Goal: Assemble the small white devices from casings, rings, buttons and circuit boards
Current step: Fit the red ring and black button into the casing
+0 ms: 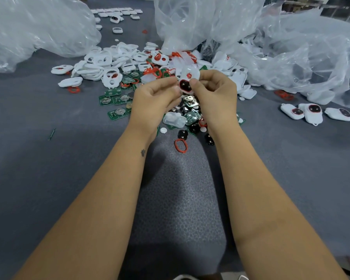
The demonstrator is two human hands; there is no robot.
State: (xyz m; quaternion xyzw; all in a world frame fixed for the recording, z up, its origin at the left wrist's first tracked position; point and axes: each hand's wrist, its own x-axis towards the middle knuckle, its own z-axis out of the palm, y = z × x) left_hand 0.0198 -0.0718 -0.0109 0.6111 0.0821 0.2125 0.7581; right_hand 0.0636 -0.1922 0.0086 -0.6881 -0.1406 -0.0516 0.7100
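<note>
Two hands are working together over the heap of parts, both pinching one white casing (187,78) that is being held up off the tabletop (49,178). The left hand (156,96) is curling its fingers in and pressing its thumb against the casing's lower left edge, while the right hand (214,91) is gripping the opposite side, its thumb tip sitting just beside the dark button (185,85) framed by a red ring (180,88). Holding it from both sides like this is probably steadying the casing so the thumbs can seat the button and ring squarely in the opening.

Directly beneath the hands, loose black buttons (182,134) and green circuit boards (116,113) are lying within easy reach, and a spare ring (180,145) is resting just below them, nearer the person. Beyond the fingertips, empty casings (101,65) are piling up, tangled with more red rings. Off to the right of the right hand, well apart from the pile, three assembled devices (313,113) are lying together, seemingly set aside so finished pieces are not getting mixed with raw parts. Crumpled clear plastic bags (38,27) are slumping on both sides of the far heap.

Judging by the casing in hand, a circuit board is yet to go in; whether the button is fully seated, I cannot tell.
</note>
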